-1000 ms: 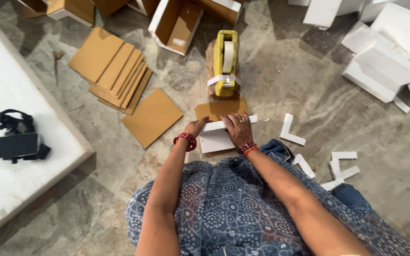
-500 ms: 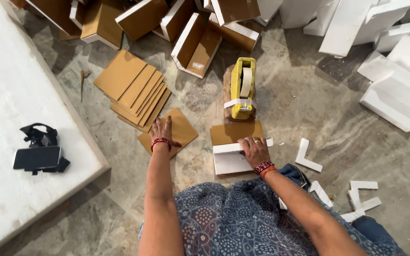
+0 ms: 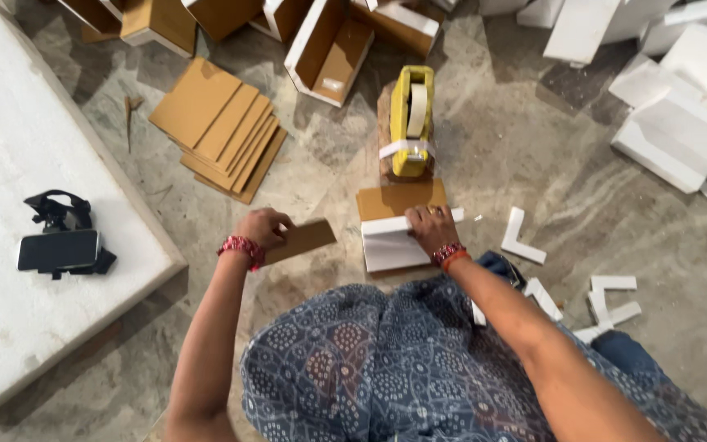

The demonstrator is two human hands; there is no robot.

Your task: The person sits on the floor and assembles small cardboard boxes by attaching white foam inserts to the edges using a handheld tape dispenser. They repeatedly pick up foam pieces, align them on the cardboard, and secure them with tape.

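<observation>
Fingers of the left hand (image 3: pixel 262 229) pinch a cardboard sheet (image 3: pixel 304 239); right hand (image 3: pixel 429 227) fingers press the white box (image 3: pixel 394 245) near the tape dispenser (image 3: pixel 412 121).

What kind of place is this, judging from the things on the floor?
Probably a small packing or box-making workshop, worked on a stone floor: stacked brown cardboard sheets, half-made boxes, white foam pieces and a yellow tape dispenser.

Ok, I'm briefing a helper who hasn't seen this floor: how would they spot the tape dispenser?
Start at the stone floor in front of the seated person. Just beyond the right hand, which rests on a white block over a brown card, stands the tape dispenser. It is the only yellow thing there, among brown and white pieces.
</observation>
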